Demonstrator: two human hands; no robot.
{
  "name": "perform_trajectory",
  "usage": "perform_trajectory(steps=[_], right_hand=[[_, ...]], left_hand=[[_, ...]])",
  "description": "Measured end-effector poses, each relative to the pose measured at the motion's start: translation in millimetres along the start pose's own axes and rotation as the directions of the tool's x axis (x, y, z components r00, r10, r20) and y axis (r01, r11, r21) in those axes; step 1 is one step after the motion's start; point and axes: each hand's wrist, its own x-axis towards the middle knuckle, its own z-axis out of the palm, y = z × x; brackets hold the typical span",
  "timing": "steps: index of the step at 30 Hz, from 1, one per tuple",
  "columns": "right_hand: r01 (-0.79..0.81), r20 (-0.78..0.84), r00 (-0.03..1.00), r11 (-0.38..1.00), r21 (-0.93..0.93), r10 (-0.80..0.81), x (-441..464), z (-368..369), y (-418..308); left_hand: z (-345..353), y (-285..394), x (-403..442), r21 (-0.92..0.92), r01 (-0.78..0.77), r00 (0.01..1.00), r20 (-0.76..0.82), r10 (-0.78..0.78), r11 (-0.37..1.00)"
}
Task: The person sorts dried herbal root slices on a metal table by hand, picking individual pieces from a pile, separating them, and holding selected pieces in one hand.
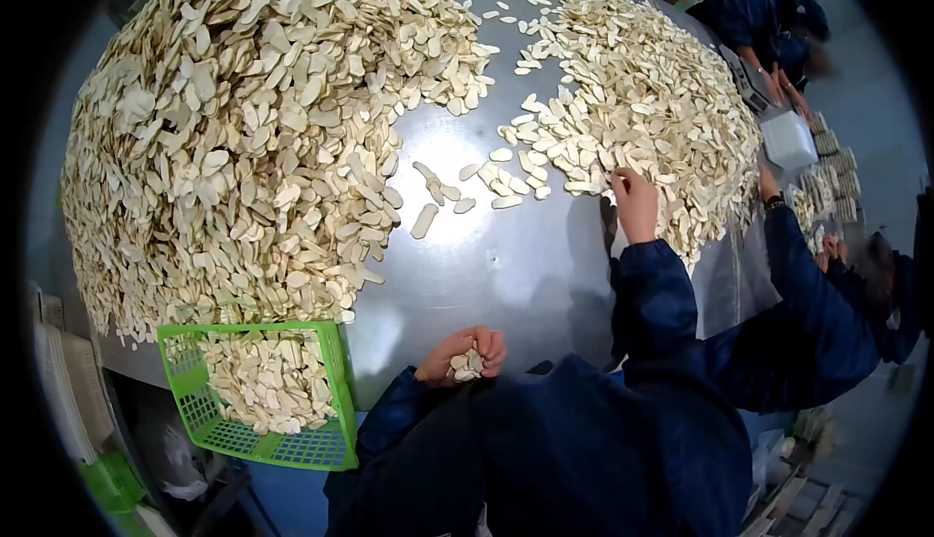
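Pale dried slices lie in a large heap [263,138] on the left of the metal table [467,284] and in a lower pile [632,80] on the right. Near the table's front edge my left hand [463,354] is curled round several slices. My right hand [634,204] is at the near edge of the right pile, its fingers bent together; whatever they may hold is too small to tell. A few loose slices [424,220] lie between the two heaps.
A green basket [341,391] with slices stands at the front left. Co-workers in dark blue sleeves [817,274] are close on my right, one hand [769,185] at the pile's right edge. Another person [759,26] works by a white container [789,140] at the back right.
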Motion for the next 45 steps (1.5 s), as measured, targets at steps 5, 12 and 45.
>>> perform_trajectory(steps=[5,12,45], right_hand=[[0.061,0.076,0.996,0.981,-0.183,-0.047,12,22,-19],[0.069,0.068,0.995,0.997,-0.027,-0.067,19,23,-12],[0.376,0.005,0.9,0.771,-0.514,-0.436,99,40,-48]], left_hand=[[3,2,-1,-0.055,0.005,0.995,-0.096,-0.011,0.998],[-13,5,25,-0.351,-0.25,0.955,-0.245,0.17,0.902],[-21,21,32,-0.338,-0.395,0.918,-0.19,0.349,0.854]])
